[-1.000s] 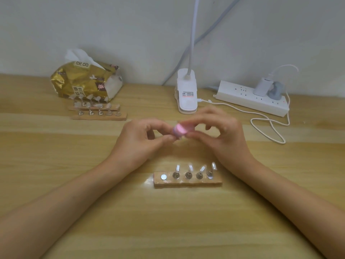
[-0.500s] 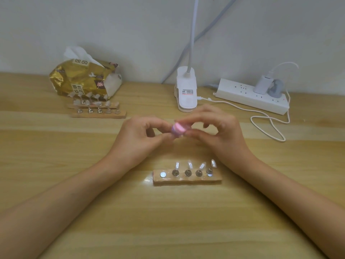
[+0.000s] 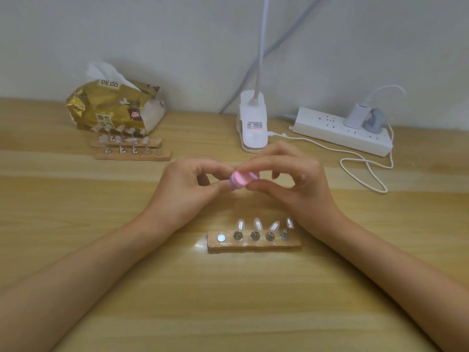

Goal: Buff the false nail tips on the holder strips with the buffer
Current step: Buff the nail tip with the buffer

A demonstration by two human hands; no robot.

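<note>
Pink buffer [image 3: 239, 180] partly covered by the fingers of the right hand [image 3: 299, 184]; whatever the left hand [image 3: 182, 189] pinches against it is hidden; rightmost nail tip [image 3: 290, 223] on the near holder strip [image 3: 253, 246] partly behind the right wrist; lamp neck [image 3: 261, 47] cut off at the top edge; lamp label [image 3: 254, 125] too small to read.

left hand [image 3: 182, 191]: bare, slim fingers, rounded knuckles.
right hand [image 3: 299, 184]: bare, slim fingers; nails too blurred to tell.
left forearm [image 3: 83, 273]: uncovered from behind the hand to the frame edge.
right forearm [image 3: 396, 273]: uncovered from behind the hand to the frame edge.
</note>
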